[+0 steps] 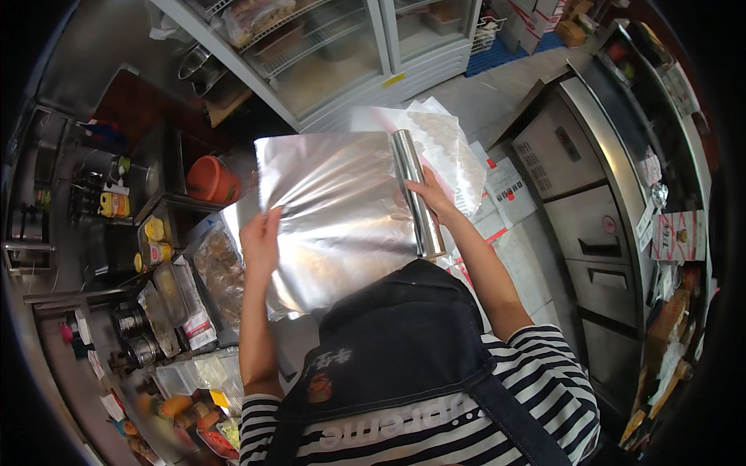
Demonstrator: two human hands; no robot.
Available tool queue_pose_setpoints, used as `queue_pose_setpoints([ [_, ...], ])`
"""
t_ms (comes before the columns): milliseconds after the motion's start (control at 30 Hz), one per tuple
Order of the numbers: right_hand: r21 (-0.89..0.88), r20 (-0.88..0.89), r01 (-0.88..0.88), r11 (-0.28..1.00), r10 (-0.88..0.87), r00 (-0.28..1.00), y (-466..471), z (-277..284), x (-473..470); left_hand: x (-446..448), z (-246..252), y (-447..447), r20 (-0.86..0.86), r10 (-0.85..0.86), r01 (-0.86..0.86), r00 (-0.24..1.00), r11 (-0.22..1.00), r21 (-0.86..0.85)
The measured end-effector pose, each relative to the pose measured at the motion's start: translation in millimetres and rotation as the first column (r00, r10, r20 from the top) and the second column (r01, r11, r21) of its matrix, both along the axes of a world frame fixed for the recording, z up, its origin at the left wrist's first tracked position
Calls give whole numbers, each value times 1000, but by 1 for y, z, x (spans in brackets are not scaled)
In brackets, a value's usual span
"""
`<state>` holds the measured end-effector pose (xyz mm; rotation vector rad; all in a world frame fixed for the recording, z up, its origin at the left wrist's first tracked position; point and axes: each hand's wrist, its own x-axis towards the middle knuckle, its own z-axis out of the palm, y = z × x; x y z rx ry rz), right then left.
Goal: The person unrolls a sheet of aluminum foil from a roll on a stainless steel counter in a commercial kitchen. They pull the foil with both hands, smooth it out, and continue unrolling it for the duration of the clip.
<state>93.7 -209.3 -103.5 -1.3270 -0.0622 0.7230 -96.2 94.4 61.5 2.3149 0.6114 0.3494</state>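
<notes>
A wide sheet of aluminium foil (pixel 338 198) is stretched out in front of my chest, still joined to its roll (pixel 415 198). My left hand (pixel 261 236) pinches the free edge of the sheet, and creases fan out from that grip. On the other side, my right hand (pixel 431 195) is wrapped around the middle of the foil roll, thumb on top. Behind the roll is a white plastic bag (pixel 460 151) with printing on it. The sheet hides what lies directly beneath it.
A glass-door refrigerator (pixel 344 110) stands ahead. Left of me are an orange bucket (pixel 213 179), a clear bag of brown food (pixel 218 262) and a counter with food containers (pixel 175 373). Flattened cardboard (pixel 506 186) lies on the floor. A steel cabinet (pixel 588 227) lines the right.
</notes>
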Motion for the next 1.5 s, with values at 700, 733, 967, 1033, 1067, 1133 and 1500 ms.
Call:
queue_pose_setpoints([
  [700,131,-207,-6,991,33,978,8,36,-20,-23,-57,-10,160,16,-107,987,808,579],
  [733,174,-213,5,985,33,976,11,40,-25,-8,-58,-48,105,-74,44,992,965,260],
  [967,530,-424,189,827,66,903,11,60,-43,36,-85,-153,-103,-453,313,886,746,-588],
  [1033,607,-444,178,775,145,884,2,60,-42,37,-94,-144,-124,-431,234,894,684,-691],
  [1067,636,-428,146,758,189,884,-3,60,-42,40,-98,-139,-208,-443,168,872,669,-724],
  [1133,599,-401,126,791,161,902,-5,59,-45,57,-107,-135,-311,-366,21,877,677,-736],
  [1500,489,-325,153,859,17,946,-8,33,-29,116,-59,-122,81,-239,253,967,903,-347],
])
